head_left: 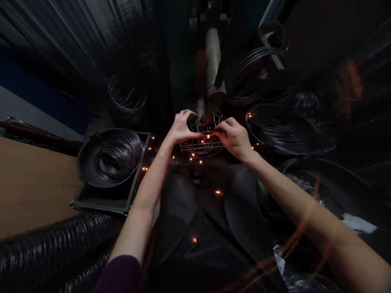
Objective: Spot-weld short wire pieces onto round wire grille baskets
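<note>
Right forearm [324,219], bare, closest to the lens, angling in from the lower corner; left forearm [143,207] likewise, out of a purple sleeve [119,276]. Round wire basket [200,148] between both hands, centred above a dark glossy apron [207,232], with tiny orange lights [208,137] glowing inside and around it. Left hand [183,128]: narrow grip, fingers curled over the top wires. Right hand [233,138]: narrow grip too, fingertips pinched on the wires at the near side. Best kept with fingers spread across several wires, pressure even, basket level, no squeezing of the mesh. Left of the hands, black wire coil [120,156] in a round black tray [87,162], on a flat dark case [100,201], wooden tabletop [33,183] beyond. More black coils [284,130] at right
</note>
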A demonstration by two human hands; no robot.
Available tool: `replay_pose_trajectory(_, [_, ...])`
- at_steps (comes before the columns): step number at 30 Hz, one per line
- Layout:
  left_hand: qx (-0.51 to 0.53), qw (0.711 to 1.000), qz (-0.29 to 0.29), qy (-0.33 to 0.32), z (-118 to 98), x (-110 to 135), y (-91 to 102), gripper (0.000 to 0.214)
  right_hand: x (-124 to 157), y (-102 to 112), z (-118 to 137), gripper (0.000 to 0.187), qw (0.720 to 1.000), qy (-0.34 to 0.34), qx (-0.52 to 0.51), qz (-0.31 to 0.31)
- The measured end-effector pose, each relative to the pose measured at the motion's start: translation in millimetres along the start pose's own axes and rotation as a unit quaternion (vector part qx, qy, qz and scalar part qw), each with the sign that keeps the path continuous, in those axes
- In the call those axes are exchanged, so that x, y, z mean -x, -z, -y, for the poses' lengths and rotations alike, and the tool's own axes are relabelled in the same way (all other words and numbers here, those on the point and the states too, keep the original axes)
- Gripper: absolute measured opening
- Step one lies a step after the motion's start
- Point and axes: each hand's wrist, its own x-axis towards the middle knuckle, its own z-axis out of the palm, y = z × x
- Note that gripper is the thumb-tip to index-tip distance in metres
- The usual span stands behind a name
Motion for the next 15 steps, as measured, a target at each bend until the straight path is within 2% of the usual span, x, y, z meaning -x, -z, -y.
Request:
replay_pose_trajectory(7, [0.011,0.999,0.002,0.037,15,-26,0.7,0.066,-29,-10,0,0.017,0.999,-0.046,-0.02,-0.016])
replay_pose_trajectory(10, [0.017,0.999,0.01,0.029,18,-28,1.9,0.067,-29,2,4,0.019,0.998,-0.06,-0.032,-0.009])
replay_pose_trajectory(13, [0.052,0.998,0.003,0.026,29,-19,4.3,0.086,3,32,-7,0.026,0.995,-0.075,-0.062,-0.018])
replay_pose_trajectory(15, [0.095,0.995,-0.004,0.027,45,-4,4.0,0.108,50,56,-29,0.031,0.988,-0.133,-0.073,-0.027])
